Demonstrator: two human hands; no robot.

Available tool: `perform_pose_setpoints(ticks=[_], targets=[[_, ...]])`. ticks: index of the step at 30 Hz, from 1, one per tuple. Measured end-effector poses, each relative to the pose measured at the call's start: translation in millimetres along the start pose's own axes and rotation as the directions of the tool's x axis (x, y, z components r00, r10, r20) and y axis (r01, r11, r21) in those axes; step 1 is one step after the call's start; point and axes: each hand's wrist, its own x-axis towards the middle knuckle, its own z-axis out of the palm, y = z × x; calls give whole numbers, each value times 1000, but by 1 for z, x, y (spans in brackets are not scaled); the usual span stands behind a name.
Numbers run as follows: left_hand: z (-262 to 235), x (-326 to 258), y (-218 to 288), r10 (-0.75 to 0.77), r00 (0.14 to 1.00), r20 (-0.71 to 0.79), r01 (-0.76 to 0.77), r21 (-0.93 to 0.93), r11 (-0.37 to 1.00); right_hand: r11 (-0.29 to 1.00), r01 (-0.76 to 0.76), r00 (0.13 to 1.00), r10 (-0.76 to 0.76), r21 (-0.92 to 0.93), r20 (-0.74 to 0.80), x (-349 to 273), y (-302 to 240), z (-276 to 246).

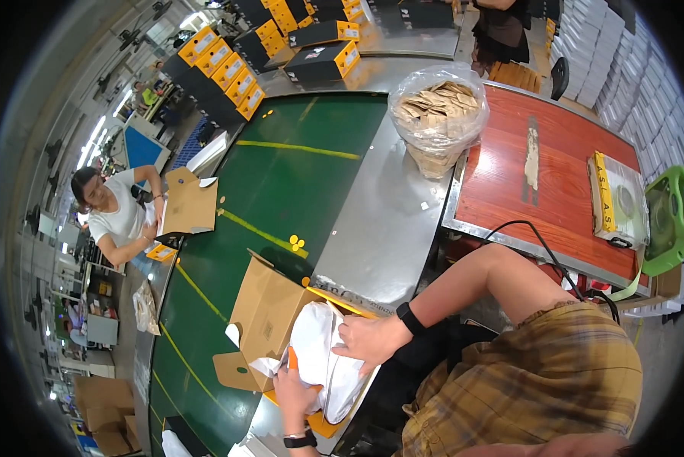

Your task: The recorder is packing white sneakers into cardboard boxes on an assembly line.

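Observation:
An open cardboard box (pixel 266 316), brown inside with its lid folded back, sits at the near edge of the green belt. White paper-wrapped contents (pixel 311 335) fill it; what the paper covers is hidden. My right hand (pixel 372 340) lies on the white wrapping from the right, its fingers stretched out. At the box's near left side, my left hand (pixel 292 394) is closed round the lower end of an orange strip (pixel 292 356), against the paper. Yellow-orange edges show along the box's sides.
Across the green belt (pixel 273 190), a co-worker (pixel 113 209) handles another open box (pixel 189 202). A clear bag of brown packets (pixel 437 114) stands beside the red table (pixel 540 175). Black-and-orange boxes (pixel 224 72) are stacked at the far end. A black cable (pixel 543 240) hangs near my right arm.

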Motion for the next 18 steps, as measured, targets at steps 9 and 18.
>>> perform_pose_setpoints(ticks=[9,18], targets=[[-17,-6,18,-78,995,64,71,119,990,995,24,1000,-24,-98,-2,-5,38,-16],[-11,-18,-2,48,998,37,-45,-96,994,873,-453,592,447,182,-670,-114,178,-117]])
